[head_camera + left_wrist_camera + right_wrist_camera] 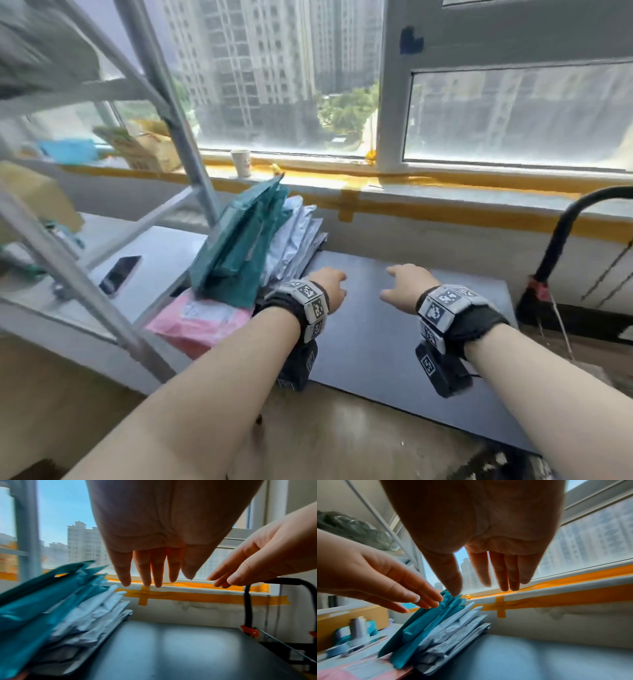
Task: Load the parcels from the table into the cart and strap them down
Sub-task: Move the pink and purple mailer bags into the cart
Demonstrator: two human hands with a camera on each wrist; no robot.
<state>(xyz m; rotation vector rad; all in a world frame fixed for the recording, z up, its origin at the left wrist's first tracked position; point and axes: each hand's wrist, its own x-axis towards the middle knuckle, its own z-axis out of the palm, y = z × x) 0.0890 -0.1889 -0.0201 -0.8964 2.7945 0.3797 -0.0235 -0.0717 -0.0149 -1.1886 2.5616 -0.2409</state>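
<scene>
A stack of parcels leans at the left end of the dark grey cart deck (394,342): teal mailers (239,246) on the left, white mailers (294,240) on the right, a pink parcel (202,322) lying flat under them. My left hand (334,286) hovers just right of the stack, fingers straight, holding nothing. My right hand (400,284) is beside it over the bare deck, also straight-fingered and holding nothing. The left wrist view shows the left fingers (145,572) spread above the deck (171,649). In the right wrist view the teal mailers (428,622) sit below the left hand (393,581).
The cart's black handle (561,233) rises at the right end with orange clips at its base. A white table (161,253) with a phone (120,274) adjoins the cart on the left, under a metal shelf frame (178,113). A taped windowsill with a paper cup (241,163) runs behind.
</scene>
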